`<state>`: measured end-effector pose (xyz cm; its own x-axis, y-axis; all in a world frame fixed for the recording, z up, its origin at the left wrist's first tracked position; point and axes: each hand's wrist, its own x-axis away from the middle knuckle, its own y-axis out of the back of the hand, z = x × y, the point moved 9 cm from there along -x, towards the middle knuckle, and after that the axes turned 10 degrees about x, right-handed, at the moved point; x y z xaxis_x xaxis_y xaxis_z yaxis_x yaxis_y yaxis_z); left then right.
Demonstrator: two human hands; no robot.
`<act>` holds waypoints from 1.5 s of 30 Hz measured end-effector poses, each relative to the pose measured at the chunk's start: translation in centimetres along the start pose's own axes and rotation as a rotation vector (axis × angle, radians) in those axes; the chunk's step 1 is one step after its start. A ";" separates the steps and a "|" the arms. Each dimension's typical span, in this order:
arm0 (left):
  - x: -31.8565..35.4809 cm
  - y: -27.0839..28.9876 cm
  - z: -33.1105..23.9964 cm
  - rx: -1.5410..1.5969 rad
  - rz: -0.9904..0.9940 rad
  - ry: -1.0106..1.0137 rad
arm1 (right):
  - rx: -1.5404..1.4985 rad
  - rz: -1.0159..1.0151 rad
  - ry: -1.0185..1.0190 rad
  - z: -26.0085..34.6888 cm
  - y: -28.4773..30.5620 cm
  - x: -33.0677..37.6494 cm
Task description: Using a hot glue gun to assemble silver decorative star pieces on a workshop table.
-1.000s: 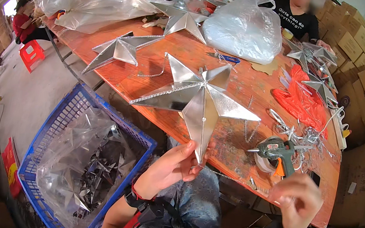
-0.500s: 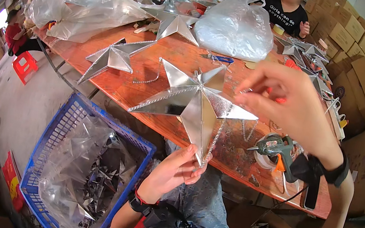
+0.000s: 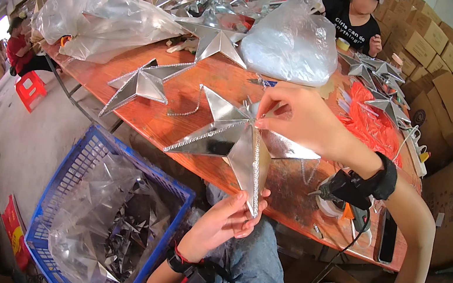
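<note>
A large silver star (image 3: 218, 140) is tilted up at the table's near edge. Its lower point rests in my left hand (image 3: 219, 223), whose fingers and thumb close round the tip. A sparkling bead chain (image 3: 256, 176) runs up the ridge of that lower point to the star's centre. There my right hand (image 3: 295, 117) pinches the chain's upper end between thumb and forefinger. Similar trim lines the ridge of the star's left arm. Loose strands hang beside the star on both sides. A smaller trimmed silver star (image 3: 144, 84) lies to the left on the table.
Beneath my right wrist, a glue gun (image 3: 348, 213) is mostly hidden; a phone (image 3: 387, 238) lies nearby. Plastic bags (image 3: 293, 39) and stars crowd the table's far side. A blue basket (image 3: 62, 169) of stars stands at left. A person (image 3: 352, 22) sits across; cartons are stacked behind.
My right hand has moved left and down to the star's centre. The bead chain, which lay off the lower point's right side, now follows its ridge. My left hand keeps its hold.
</note>
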<state>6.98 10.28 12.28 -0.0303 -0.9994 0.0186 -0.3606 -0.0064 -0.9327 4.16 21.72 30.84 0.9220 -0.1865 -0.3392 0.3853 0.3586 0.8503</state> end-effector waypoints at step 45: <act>6.4 -10.0 -10.3 -1.836 -0.294 -1.028 | -0.109 0.067 -0.091 -3.0 -2.9 0.4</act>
<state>0.80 4.29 25.43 0.3475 -0.6373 -0.6878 -0.5516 -0.7321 0.3996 3.55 23.32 27.05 0.9406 -0.2389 -0.2411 0.3292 0.4694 0.8193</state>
